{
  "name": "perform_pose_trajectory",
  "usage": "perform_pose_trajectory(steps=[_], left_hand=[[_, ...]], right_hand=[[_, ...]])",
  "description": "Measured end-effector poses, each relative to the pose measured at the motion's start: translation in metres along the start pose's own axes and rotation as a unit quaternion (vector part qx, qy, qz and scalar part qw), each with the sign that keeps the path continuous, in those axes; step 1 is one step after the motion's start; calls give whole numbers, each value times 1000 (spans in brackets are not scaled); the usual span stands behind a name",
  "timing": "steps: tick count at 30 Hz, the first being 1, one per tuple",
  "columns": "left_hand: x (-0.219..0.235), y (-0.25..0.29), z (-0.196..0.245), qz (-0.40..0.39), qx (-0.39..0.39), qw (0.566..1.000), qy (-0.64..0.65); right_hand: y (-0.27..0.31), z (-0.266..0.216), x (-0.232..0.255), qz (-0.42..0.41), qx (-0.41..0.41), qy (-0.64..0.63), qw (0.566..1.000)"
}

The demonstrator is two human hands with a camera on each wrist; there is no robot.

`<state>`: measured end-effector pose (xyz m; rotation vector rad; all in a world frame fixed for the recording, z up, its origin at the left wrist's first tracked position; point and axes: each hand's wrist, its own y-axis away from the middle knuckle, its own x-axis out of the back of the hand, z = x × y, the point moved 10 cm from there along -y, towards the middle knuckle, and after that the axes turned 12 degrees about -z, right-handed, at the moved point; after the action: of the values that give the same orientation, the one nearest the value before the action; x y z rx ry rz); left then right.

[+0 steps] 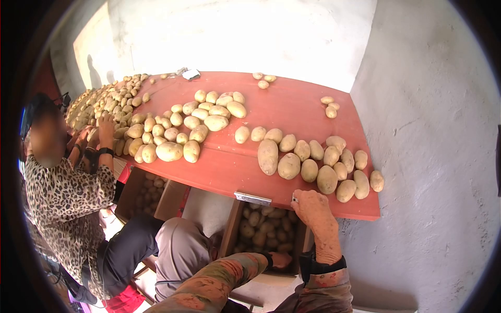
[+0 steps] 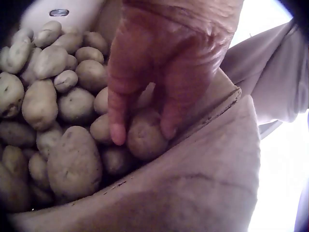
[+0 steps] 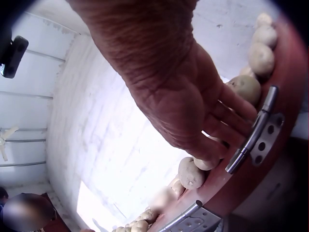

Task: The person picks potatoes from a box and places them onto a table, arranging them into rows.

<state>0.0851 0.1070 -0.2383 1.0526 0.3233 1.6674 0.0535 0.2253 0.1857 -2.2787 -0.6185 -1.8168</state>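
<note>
My left hand point(image 1: 282, 259) reaches down into a cardboard box point(image 2: 145, 195) filled with potatoes. In the left wrist view its thumb and fingers pinch a round potato point(image 2: 146, 135) beside the box's wall. Larger and smaller potatoes point(image 2: 75, 159) lie heaped around it. My right hand point(image 1: 316, 208) rests at the front edge of the red table point(image 1: 219, 167). Its fingers lie by a metal hinge point(image 3: 253, 130) in the right wrist view and hold nothing there. Just beyond this hand, a cluster of potatoes point(image 1: 327, 180) lies on the tabletop.
Another person point(image 1: 68, 177) sits at the left, hands among a large potato pile point(image 1: 109, 101). A second box point(image 1: 130, 195) of potatoes stands below the table. More potatoes point(image 1: 215, 123) lie mid-table, with a few point(image 1: 263, 84) at the back. A grey wall point(image 1: 428, 156) borders the right side.
</note>
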Motion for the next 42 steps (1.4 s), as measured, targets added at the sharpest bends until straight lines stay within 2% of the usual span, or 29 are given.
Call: perform_pose_trajectory(steps=[1, 3, 4, 6, 10, 12, 13, 15, 16, 18, 19, 21, 22, 23, 24, 25, 27, 28, 30, 31, 33, 34, 36, 37, 39, 40, 42], left_hand=[[0, 7, 2, -2, -3, 1000, 0], [13, 26, 19, 32, -85, 995, 33], [13, 25, 15, 32, -85, 995, 33], [11, 29, 29, 25, -179, 983, -31], [16, 45, 41, 12, -151, 984, -99], [29, 63, 39, 0, -52, 999, -17], [25, 58, 36, -2, -54, 998, -19], [14, 38, 33, -2, -144, 990, -8], [1, 19, 17, -7, -147, 989, -10], [-15, -2, 8, 29, -259, 965, -23], [-12, 5, 10, 24, -263, 964, -25], [2, 24, 3, -60, -169, 983, 43], [15, 45, 11, -64, -173, 982, 41], [22, 61, 7, -107, -126, 973, 162], [21, 77, 2, -148, -75, 946, 279], [25, 88, 5, -152, -76, 946, 275], [37, 106, 13, -134, -116, 889, 423], [36, 113, 15, -138, -118, 890, 418], [46, 127, 24, -123, -181, 765, 606], [47, 135, 31, -125, -183, 766, 603], [62, 153, 39, -68, -216, 689, 689], [61, 158, 42, -65, -217, 690, 687], [67, 170, 46, -19, -302, 567, 766], [64, 174, 46, -12, -304, 569, 764], [65, 186, 51, -11, -335, 527, 781], [67, 192, 55, -7, -337, 527, 780], [79, 212, 74, -29, -394, 528, 752]], right_hand=[[0, -1, 0, 2, -1, -2, 1000], [0, 0, -1, 1, -3, -2, 1000], [0, 0, -1, 0, -4, -1, 1000], [0, 1, -1, -3, -4, -2, 1000], [-2, 1, -4, -6, -2, -1, 1000], [-4, 3, -7, -14, -7, -2, 1000], [-5, 4, -8, -19, -11, -2, 1000], [-5, 3, -7, -23, -17, 1, 1000], [-5, 3, -8, -28, -19, 3, 999], [-5, 5, -8, -29, -20, 0, 999], [-5, 5, -9, -29, -15, -1, 999], [-4, 7, -9, -20, -14, -7, 1000], [-4, 5, -7, -14, -9, -13, 1000], [-4, 6, -6, -12, -14, -14, 1000], [-4, 6, -5, -12, -11, -15, 1000], [-3, 7, -5, -13, -7, -17, 1000], [-3, 7, -4, -6, -9, -21, 1000], [-3, 6, -4, -1, -5, -24, 1000], [-3, 6, -4, 1, -10, -21, 1000], [-2, 7, -5, 1, -8, -19, 1000], [-1, 12, -6, 4, -9, -22, 1000], [-1, 11, -6, 7, -6, -25, 1000], [-2, 15, -6, 0, -10, -28, 1000], [-2, 19, -8, -10, -19, -32, 999], [2, 19, -4, -2, -14, -33, 999], [4, 20, -2, 2, -17, -33, 999], [6, 20, 0, 2, -15, -32, 999]])
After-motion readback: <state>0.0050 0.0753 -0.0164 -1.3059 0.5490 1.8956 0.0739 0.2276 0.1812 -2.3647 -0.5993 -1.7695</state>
